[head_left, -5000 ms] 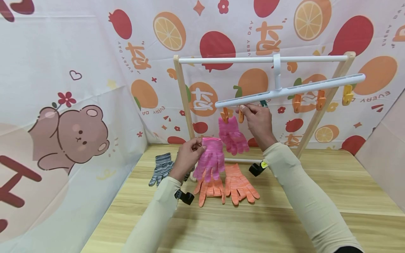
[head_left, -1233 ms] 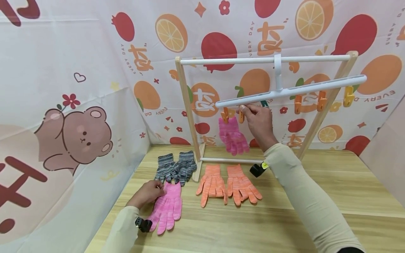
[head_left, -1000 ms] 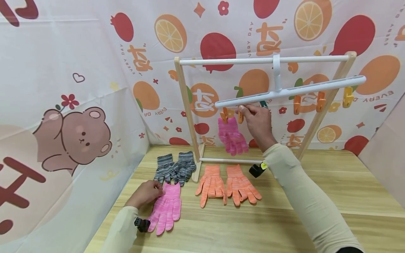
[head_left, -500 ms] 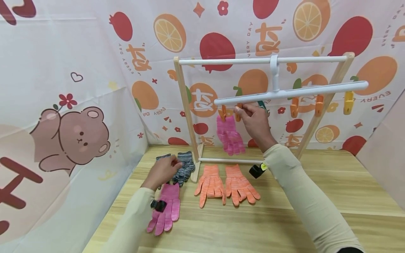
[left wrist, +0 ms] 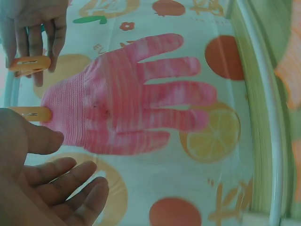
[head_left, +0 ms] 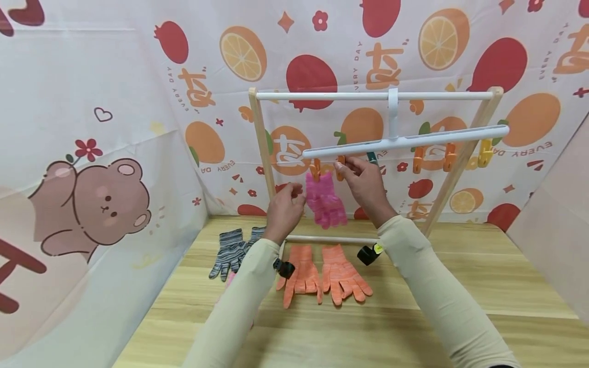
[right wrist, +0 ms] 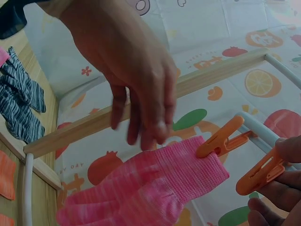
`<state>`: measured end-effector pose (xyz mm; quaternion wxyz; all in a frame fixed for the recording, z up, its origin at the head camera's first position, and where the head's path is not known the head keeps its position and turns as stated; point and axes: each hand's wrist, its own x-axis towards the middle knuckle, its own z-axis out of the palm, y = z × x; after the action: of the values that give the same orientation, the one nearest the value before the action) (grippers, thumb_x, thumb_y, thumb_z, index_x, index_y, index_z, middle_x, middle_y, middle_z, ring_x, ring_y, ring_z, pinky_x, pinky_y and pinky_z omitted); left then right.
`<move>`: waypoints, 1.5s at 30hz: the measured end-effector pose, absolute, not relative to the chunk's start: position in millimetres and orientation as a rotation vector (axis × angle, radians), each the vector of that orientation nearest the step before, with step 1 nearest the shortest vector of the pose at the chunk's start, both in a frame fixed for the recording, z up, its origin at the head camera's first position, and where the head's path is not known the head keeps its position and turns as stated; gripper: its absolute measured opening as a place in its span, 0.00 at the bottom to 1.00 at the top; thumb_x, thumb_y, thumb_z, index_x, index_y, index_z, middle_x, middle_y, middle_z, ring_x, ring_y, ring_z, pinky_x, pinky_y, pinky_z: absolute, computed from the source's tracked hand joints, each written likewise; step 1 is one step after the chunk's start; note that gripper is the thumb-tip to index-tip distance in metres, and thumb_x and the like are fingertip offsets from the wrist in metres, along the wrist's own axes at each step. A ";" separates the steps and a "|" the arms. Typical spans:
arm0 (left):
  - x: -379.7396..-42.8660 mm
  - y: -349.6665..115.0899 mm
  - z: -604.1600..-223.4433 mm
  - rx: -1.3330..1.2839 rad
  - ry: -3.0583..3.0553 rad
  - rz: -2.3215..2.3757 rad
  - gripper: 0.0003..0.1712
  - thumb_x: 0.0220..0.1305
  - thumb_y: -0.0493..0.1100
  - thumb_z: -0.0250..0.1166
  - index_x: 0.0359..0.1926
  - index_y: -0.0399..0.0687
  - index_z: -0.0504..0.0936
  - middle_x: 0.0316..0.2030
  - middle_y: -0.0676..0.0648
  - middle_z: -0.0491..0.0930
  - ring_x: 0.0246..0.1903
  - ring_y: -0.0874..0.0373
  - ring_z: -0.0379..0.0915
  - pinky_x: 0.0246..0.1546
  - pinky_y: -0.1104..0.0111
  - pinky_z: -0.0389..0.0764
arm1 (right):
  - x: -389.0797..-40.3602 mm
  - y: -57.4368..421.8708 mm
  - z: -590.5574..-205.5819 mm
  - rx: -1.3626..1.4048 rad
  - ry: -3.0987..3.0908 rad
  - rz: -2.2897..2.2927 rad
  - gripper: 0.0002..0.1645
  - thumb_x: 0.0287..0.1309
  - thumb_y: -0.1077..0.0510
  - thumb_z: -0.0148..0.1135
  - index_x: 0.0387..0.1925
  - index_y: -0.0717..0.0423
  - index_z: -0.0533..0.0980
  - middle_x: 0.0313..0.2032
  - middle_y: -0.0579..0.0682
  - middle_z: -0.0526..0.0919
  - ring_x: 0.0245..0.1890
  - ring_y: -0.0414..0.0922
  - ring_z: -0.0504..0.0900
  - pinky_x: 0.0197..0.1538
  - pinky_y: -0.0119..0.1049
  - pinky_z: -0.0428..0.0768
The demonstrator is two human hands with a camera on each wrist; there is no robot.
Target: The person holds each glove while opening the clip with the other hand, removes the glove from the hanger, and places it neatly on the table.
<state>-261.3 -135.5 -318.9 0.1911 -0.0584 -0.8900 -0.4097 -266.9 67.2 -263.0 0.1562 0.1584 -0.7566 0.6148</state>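
Observation:
A pink glove [head_left: 325,202] hangs by its cuff from an orange clothespin [right wrist: 220,137] under the white hanger [head_left: 405,143]. My left hand [head_left: 284,212] is just left of the cuff, fingers loosely bent and holding nothing; in the left wrist view its thumb is close by that clothespin. With thumb and fingers my right hand [head_left: 365,186] pinches a second orange clothespin [right wrist: 261,175], beside the cuff and apart from it. A second pink glove [head_left: 230,278] lies on the table, mostly hidden behind my left forearm.
Two orange gloves [head_left: 301,273] lie side by side before the rack [head_left: 322,239]. Grey striped gloves [head_left: 230,250] are to their left, partly covered by my arm. Two more orange clothespins [head_left: 417,159], a yellow one [head_left: 485,153] and a green one [head_left: 371,157] hang from the hanger.
My left hand carried a pink glove from near the hanger down to the table, let go of it, then rose to the hanging glove. My right hand stays at its clothespin; the hanger tilts slightly.

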 end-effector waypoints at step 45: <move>-263.9 -126.6 -314.6 -0.254 -2.333 -1.332 0.07 0.70 0.45 0.67 0.41 0.48 0.81 0.35 0.48 0.82 0.35 0.54 0.77 0.35 0.62 0.77 | -241.7 24.8 -282.5 0.577 -2.227 1.034 0.32 0.69 0.57 0.64 0.70 0.64 0.69 0.56 0.61 0.81 0.55 0.55 0.78 0.59 0.50 0.78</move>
<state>-263.9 -126.6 -314.6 0.2199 -0.0917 -0.8434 -0.4816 -241.7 24.8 -282.5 0.3048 0.2179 -0.8410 0.3904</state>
